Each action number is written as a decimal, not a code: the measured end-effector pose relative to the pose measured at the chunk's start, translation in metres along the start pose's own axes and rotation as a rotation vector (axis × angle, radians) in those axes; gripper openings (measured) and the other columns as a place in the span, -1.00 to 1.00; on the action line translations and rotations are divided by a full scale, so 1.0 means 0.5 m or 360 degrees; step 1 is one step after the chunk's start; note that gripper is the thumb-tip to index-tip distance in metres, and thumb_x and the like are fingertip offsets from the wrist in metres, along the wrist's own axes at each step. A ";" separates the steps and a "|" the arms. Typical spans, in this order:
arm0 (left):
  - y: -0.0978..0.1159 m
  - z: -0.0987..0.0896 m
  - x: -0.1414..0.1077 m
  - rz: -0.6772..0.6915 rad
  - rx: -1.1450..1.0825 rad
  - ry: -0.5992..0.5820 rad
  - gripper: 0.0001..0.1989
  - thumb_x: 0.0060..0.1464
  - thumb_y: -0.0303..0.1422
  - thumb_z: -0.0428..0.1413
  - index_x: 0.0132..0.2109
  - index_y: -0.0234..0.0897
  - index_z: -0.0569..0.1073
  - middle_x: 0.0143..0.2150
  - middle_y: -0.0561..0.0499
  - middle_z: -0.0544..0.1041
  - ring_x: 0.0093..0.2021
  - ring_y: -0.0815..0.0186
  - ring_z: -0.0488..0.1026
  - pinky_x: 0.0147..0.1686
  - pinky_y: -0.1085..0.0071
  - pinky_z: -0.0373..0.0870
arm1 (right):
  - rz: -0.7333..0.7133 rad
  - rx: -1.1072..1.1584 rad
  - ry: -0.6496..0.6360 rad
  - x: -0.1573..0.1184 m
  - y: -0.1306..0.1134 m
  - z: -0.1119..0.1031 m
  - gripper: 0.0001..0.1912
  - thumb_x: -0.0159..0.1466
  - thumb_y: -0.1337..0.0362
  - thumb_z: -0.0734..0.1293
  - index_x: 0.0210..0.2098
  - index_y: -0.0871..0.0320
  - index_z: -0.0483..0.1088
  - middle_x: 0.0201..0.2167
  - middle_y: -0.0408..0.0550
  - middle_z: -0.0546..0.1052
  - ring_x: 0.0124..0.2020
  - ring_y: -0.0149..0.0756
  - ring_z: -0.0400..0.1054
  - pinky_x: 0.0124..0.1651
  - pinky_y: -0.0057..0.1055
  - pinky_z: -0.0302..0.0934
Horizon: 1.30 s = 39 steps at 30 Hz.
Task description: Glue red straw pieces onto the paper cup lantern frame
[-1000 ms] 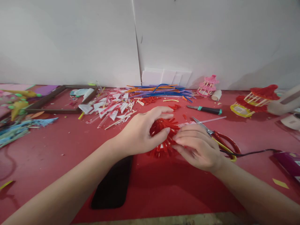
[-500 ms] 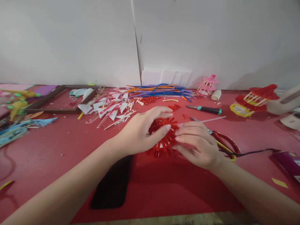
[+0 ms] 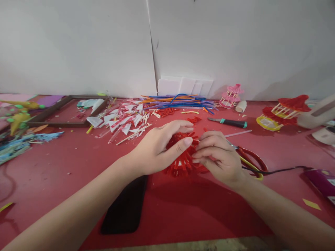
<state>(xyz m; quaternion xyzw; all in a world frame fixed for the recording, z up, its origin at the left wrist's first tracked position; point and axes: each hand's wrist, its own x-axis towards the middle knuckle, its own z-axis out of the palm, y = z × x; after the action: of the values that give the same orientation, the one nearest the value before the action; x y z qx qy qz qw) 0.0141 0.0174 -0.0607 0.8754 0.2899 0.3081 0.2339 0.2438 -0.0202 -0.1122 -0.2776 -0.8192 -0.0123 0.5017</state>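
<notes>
A round red craft piece [image 3: 181, 158] made of many short strips, with a bit of white near its lower part, sits at the middle of the red table. My left hand [image 3: 162, 146] curves round its left and upper side, thumb across the top and fingers behind. At its right side is my right hand [image 3: 218, 157], fingers drawn together at the ends of the red strips. Whether a strip is pinched between those fingertips cannot be made out.
A black phone [image 3: 125, 209] lies below my left forearm. Red-handled pliers [image 3: 251, 157] and a knife [image 3: 232, 123] lie right. Pipe cleaners [image 3: 180, 101], scraps [image 3: 125, 118] and a frame [image 3: 60, 123] lie behind; small pagodas [image 3: 288, 111] stand at the right.
My right hand has shifted slightly left and up, its fingers closer together at the red strips. My left hand has hardly moved on the craft piece.
</notes>
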 end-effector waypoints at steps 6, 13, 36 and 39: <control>-0.002 0.004 -0.003 0.0047 0.0126 0.0015 -0.64 0.38 -0.18 0.12 0.20 -0.24 0.44 0.20 -0.15 0.63 0.20 0.13 0.62 0.14 0.27 0.59 | 0.0060 -0.0007 0.0027 0.003 -0.004 0.001 -0.90 0.41 0.26 0.44 -0.27 0.03 0.57 -0.34 -0.13 0.61 -0.13 -0.21 0.49 -0.03 -0.19 0.45; -0.011 -0.009 0.001 -0.0006 -0.0036 -0.0118 -0.63 0.41 -0.21 0.10 0.26 -0.20 0.39 0.24 -0.16 0.61 0.24 0.11 0.60 0.05 0.28 0.64 | -0.0074 -0.0010 0.0009 -0.005 0.017 -0.010 -0.93 0.35 0.26 0.50 -0.15 0.01 0.60 -0.23 -0.09 0.65 -0.07 -0.18 0.51 0.03 -0.16 0.46; 0.013 -0.046 0.000 -0.0122 0.0125 0.0225 -0.63 0.30 -0.04 0.21 0.07 -0.18 0.50 -0.12 -0.01 0.63 -0.15 0.22 0.58 -0.10 0.27 0.53 | 0.1121 -0.0565 -0.1052 -0.053 0.087 -0.116 -0.73 0.28 0.07 0.46 -0.41 0.06 0.38 -0.52 -0.16 0.57 -0.59 -0.28 0.43 -0.57 -0.42 0.05; 0.021 -0.055 -0.002 -0.0179 0.0168 -0.0031 -0.58 0.24 -0.04 0.27 0.11 -0.16 0.52 0.05 -0.04 0.64 0.00 0.17 0.59 0.01 0.25 0.52 | 0.1414 -0.0557 -0.1121 -0.069 0.094 -0.107 -0.74 0.33 0.01 0.39 -0.30 0.06 0.38 -0.50 -0.12 0.61 -0.55 -0.23 0.48 -0.52 -0.40 0.04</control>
<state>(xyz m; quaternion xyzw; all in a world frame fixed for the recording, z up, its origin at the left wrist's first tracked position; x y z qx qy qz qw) -0.0013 0.0155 -0.0356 0.8718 0.3520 0.2704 0.2072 0.3215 -0.0117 -0.1264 -0.6599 -0.7275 0.1569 0.1036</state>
